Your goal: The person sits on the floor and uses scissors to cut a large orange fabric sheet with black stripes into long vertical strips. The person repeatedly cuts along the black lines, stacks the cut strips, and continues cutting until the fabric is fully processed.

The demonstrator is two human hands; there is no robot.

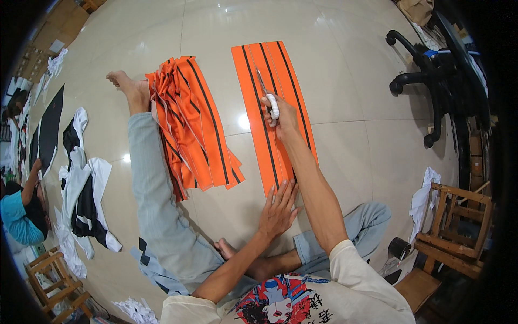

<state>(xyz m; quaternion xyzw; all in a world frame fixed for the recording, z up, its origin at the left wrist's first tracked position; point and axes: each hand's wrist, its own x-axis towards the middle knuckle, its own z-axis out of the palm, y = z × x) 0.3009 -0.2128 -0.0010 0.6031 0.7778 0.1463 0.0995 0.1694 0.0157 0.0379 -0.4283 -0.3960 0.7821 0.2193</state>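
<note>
Orange black-striped fabric panel (265, 141): my right hand (281, 114) grips white-handled metal scissors (274, 106) over it; left hand (278, 209) uncurled at its near end.

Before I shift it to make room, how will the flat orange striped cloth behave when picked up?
The flat striped cloth will probably droop: the similar bunch beside it crumples into soft folds. It looks light, its edges thin. It may slide on the glossy floor, though the left hand rests on its near end.
</note>
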